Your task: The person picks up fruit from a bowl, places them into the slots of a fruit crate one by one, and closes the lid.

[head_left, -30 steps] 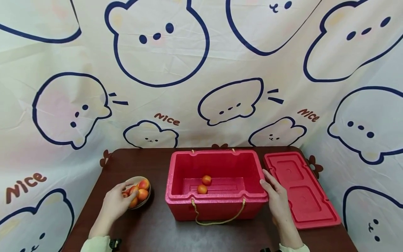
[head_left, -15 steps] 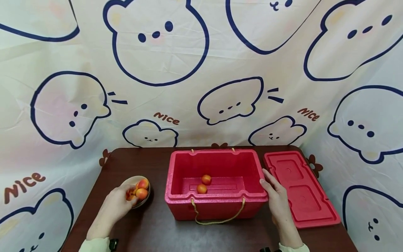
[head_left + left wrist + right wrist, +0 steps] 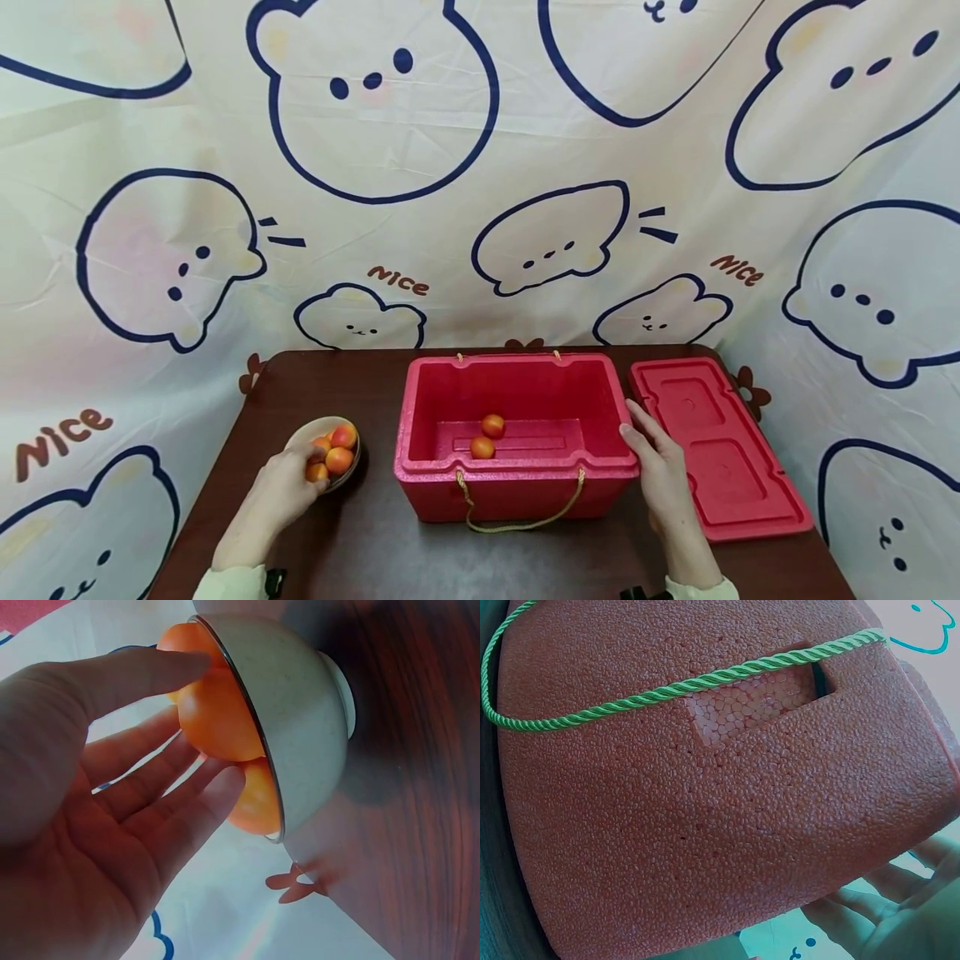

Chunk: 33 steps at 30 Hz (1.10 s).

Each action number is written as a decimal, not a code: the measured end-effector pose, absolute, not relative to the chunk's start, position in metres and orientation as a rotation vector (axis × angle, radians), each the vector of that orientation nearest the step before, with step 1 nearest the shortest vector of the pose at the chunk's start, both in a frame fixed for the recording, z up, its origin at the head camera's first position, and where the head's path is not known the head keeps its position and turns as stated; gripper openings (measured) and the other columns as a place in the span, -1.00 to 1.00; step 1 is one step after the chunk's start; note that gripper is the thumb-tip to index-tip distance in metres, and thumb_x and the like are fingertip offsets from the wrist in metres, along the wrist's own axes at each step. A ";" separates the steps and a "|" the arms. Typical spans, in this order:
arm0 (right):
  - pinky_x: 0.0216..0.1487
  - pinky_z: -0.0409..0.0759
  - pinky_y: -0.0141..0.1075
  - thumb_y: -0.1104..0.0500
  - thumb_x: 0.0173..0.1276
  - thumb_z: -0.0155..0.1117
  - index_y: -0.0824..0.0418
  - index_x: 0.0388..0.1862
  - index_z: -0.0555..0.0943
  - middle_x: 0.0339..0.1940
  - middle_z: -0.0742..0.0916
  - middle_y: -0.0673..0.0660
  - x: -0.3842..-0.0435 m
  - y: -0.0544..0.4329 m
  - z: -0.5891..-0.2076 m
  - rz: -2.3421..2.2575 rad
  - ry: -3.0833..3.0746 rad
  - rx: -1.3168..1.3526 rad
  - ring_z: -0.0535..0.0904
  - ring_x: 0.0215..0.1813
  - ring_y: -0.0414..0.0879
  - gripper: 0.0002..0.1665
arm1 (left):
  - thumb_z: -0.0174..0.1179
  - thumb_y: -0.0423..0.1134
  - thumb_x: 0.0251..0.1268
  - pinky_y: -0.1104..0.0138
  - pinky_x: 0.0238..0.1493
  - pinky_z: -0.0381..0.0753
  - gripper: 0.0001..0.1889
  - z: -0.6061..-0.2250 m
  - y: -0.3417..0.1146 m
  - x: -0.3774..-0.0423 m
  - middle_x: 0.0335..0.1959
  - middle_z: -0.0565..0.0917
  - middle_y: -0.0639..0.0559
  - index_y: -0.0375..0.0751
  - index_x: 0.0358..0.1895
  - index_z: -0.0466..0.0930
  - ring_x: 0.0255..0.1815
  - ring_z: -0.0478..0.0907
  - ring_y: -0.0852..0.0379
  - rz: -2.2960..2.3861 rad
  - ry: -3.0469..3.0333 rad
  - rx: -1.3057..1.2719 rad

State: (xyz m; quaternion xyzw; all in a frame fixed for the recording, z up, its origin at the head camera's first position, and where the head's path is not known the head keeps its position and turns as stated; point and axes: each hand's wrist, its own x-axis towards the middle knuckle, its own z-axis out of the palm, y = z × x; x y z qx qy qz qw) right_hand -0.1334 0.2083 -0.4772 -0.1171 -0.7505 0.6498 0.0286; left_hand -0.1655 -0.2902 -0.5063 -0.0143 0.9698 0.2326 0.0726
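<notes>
My left hand (image 3: 281, 492) reaches into a small pale bowl (image 3: 303, 433) on the left of the table. Its thumb and fingers close around a smooth orange fruit (image 3: 217, 716) in the bowl, seen in the left wrist view. Several similar red-orange fruits (image 3: 343, 435) lie beside it. At the centre stands a lidless red foam box (image 3: 517, 500) with two orange fruits (image 3: 482, 447) on its floor. My right hand (image 3: 663, 471) rests against the box's right end, fingers fairly straight and thumb at the rim; part of it is hidden in the right wrist view.
The red lid (image 3: 723, 454) lies flat on the dark wooden table (image 3: 360, 550), right of the box. A yellowish rope handle (image 3: 525, 527) hangs across the box's front. A cartoon-print cloth (image 3: 450, 275) rises behind the table.
My left hand has drawn slightly toward the bowl's near left side, its fingers closing around a fruit. My right hand and the box have stayed in place.
</notes>
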 end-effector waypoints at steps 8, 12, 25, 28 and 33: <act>-0.03 0.59 -0.52 -0.02 0.54 0.15 -0.07 0.60 0.26 0.56 0.37 0.14 -0.135 0.208 -0.478 2.016 -2.313 -0.371 0.41 0.40 0.11 -0.31 | 0.44 -0.41 0.13 -0.13 -0.03 0.65 -0.64 -0.505 -0.285 -0.164 -0.21 0.65 -0.17 -0.37 -0.01 0.58 -0.26 0.53 -0.08 0.718 2.902 -0.051; -0.03 0.59 -0.51 -0.01 0.53 0.17 -0.06 0.60 0.27 0.56 0.38 0.15 -0.135 0.208 -0.478 2.015 -2.312 -0.367 0.41 0.41 0.14 -0.30 | 0.42 -0.40 0.16 -0.14 -0.05 0.65 -0.66 -0.506 -0.284 -0.164 -0.22 0.64 -0.18 -0.36 -0.01 0.57 -0.26 0.52 -0.09 0.711 2.899 -0.063; -0.02 0.61 -0.49 0.00 0.54 0.15 -0.02 0.58 0.31 0.52 0.42 0.16 -0.134 0.207 -0.475 2.029 -2.295 -0.351 0.45 0.37 0.15 -0.33 | 0.42 -0.35 0.14 0.05 -0.31 0.65 -0.69 -0.507 -0.279 -0.167 -0.36 0.60 -0.12 -0.38 -0.09 0.58 -0.39 0.50 -0.06 0.576 2.920 -0.055; -0.02 0.61 -0.49 0.00 0.54 0.15 -0.02 0.58 0.31 0.52 0.42 0.16 -0.134 0.207 -0.474 2.021 -2.299 -0.348 0.45 0.36 0.14 -0.33 | 0.38 -0.35 0.17 0.12 -0.39 0.60 -0.77 -0.506 -0.278 -0.167 -0.45 0.54 -0.09 -0.37 -0.17 0.58 -0.44 0.46 -0.03 0.582 2.897 -0.087; -0.02 0.61 -0.48 -0.01 0.54 0.16 -0.02 0.58 0.30 0.52 0.42 0.16 -0.134 0.207 -0.474 2.020 -2.297 -0.350 0.46 0.36 0.14 -0.33 | 0.37 -0.34 0.18 0.19 -0.45 0.53 -0.83 -0.506 -0.278 -0.167 -0.53 0.46 -0.06 -0.36 -0.26 0.61 -0.50 0.43 0.00 0.589 2.878 -0.126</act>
